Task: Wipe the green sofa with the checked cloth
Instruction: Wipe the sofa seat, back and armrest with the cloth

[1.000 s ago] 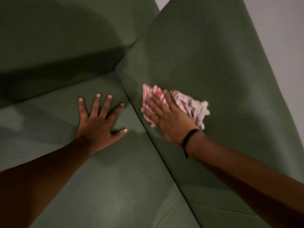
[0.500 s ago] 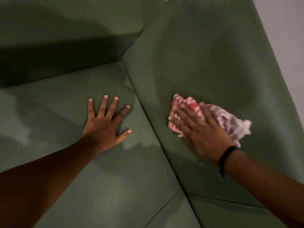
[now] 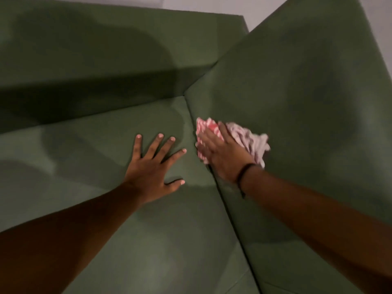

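1. The right hand [image 3: 224, 158] presses the bunched checked cloth [image 3: 244, 136] flat against the upright panel of the green sofa [image 3: 297, 92], palm down with the fingers spread over the fabric rather than curled round it.
2. Half a second ago the cloth sat further right on that panel; it now lies just beside the seam with the seat cushion [image 3: 148, 240]. Judged: a leftward wiping stroke is ending at the seam.
3. The left hand [image 3: 152, 168] stays open, fingers splayed, braced on the seat cushion.
4. Judged: wiping is under way; most of the sofa surface remains to be covered.
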